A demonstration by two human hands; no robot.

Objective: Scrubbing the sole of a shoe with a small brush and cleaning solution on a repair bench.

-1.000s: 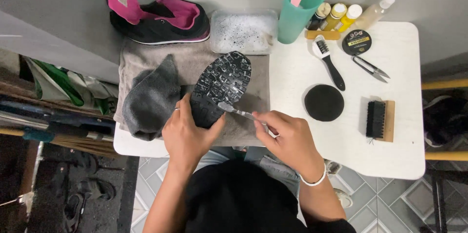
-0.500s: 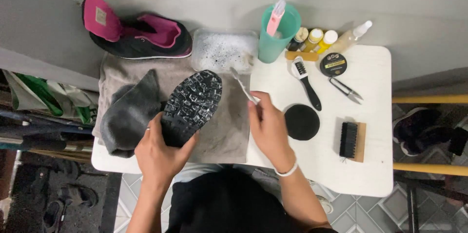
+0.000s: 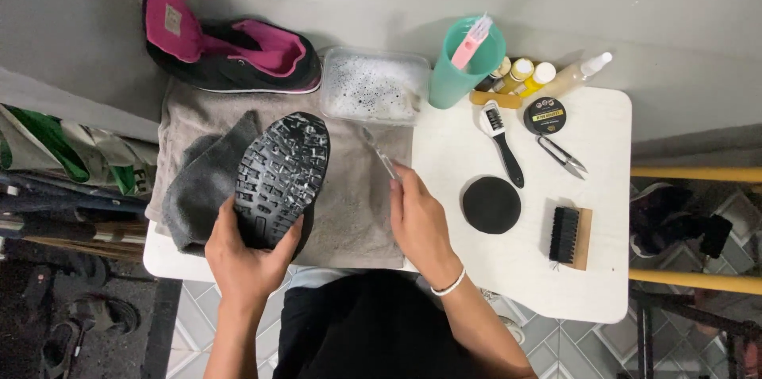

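Note:
My left hand (image 3: 246, 256) grips the heel of a black shoe (image 3: 282, 176) turned sole up over a grey towel (image 3: 353, 204). My right hand (image 3: 421, 220) holds a small toothbrush (image 3: 377, 153) by its handle, bristle end pointing toward a clear tub of soapy water (image 3: 373, 85). The brush is off the sole, to its right. A second black shoe with pink lining (image 3: 230, 50) lies at the back left.
A white table (image 3: 603, 268) carries a teal cup (image 3: 460, 69), small bottles (image 3: 528, 73), a spray bottle (image 3: 583, 73), a round tin (image 3: 544, 115), a black-handled brush (image 3: 504, 145), snips (image 3: 562, 153), a black round pad (image 3: 491, 204), a wooden brush (image 3: 570, 236). A dark grey cloth (image 3: 202, 184) lies left.
My right hand has lifted the toothbrush off the sole and moved it right and back toward the soapy tub. The left hand still holds the shoe.

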